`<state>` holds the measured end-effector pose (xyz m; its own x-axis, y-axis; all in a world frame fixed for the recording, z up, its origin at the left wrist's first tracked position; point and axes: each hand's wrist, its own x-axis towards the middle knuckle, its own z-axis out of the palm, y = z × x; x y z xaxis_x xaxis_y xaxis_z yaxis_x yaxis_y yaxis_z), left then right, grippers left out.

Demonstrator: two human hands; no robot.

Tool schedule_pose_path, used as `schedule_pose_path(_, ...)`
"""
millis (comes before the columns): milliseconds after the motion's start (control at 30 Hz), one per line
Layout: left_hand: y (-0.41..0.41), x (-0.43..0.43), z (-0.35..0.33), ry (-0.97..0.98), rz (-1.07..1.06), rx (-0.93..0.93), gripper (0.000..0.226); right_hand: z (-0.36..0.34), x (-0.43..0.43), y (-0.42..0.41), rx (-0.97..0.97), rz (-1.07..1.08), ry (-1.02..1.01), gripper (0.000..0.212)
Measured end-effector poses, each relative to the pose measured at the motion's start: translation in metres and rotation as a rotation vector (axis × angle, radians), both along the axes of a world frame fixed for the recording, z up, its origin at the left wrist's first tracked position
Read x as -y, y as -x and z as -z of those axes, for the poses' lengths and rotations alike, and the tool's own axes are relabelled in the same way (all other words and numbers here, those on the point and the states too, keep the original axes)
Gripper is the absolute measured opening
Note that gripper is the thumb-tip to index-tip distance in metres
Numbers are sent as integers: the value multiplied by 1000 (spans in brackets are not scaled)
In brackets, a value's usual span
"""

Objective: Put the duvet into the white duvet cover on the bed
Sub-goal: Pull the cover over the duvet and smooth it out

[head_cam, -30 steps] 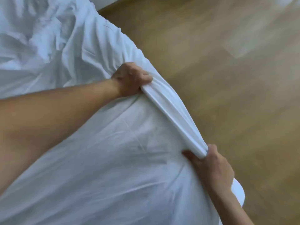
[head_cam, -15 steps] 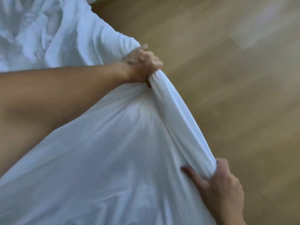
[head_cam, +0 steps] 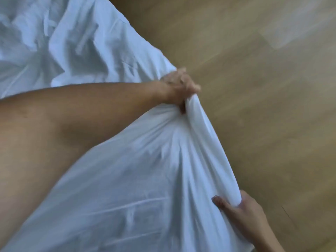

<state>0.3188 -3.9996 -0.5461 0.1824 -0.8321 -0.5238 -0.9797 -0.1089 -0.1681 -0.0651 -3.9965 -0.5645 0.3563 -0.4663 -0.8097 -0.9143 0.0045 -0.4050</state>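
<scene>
Though blurred, hands (head_cam: 179, 88) (head_cam: 243, 211) seemingly round cover (head_cam: 145, 179)

1. White duvet cover (head_cam: 145, 179): one, filling the lower middle of the frame. It is pulled taut, with creases fanning out from the upper grip. Its edge is gathered into a thick fold running between the two hands.
2. Left hand (head_cam: 179, 88): blurred, fingers curled round the bunched upper end of the fold.
3. Right hand (head_cam: 241, 210): lower right, gripping the fold's lower end, thumb (head_cam: 222, 202) laid on the fabric.
4. Left forearm (head_cam: 81, 110): bare, crossing in from the left edge.
5. Rumpled white bedding (head_cam: 63, 42): upper left, heavily creased.
6. Wooden floor (head_cam: 263, 97): right side, light brown planks.
</scene>
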Motion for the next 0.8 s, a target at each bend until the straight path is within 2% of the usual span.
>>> schedule_pose_path(67, -2, -4, -4, 240, -253, 136, 52, 4, 3, 6, 54, -23, -239, 55)
schedule_pose_path(133, 15, -22, 2, 229, -540, 151, 68, 11, -1, 28, 63, 68, -321, 51)
schedule_pose_path(167, 31, -38, 10, 205, -591, 120, 70, 13, -3, 39, 69, 160, -297, 43)
schedule_pose_path(233, 64, -89, 16, 257, -650, 89, 77, 17, -11, 58, 112, 279, -83, 28)
schedule_pose_path(300, 84, -158, 11, 340, -806, 115, 101, 12, -18, 63, 83, 294, 135, 39)
schedule_pose_path(333, 91, -189, 13, 320, -877, 107, 112, 9, -23, 63, 71, 355, 202, 48)
schedule_pose_path(367, 99, -213, 17, 243, -939, 71, 120, 10, -34, 64, 59, 453, 221, 53)
schedule_pose_path(433, 116, -228, 27, 121, -1028, -23, 128, 7, -69, 61, 48, 817, -53, 63)
schedule_pose_path(500, 123, -210, 28, 145, -1057, -146, 132, 4, -111, 65, 63, 1120, -404, 87)
schedule_pose_path(567, 121, -203, 17, 176, -997, -318, 129, -1, -148, 67, 110, 1188, -535, 90)
schedule_pose_path(633, 136, -231, 9, 169, -835, -343, 122, -10, -176, 70, 125, 1100, -433, 80)
schedule_pose_path(700, 168, -270, 12, 107, -731, -251, 123, -21, -189, 73, 111, 961, -313, 77)
schedule_pose_path(800, 193, -282, 8, 42, -816, -269, 120, -25, -182, 80, 227, 903, -84, 51)
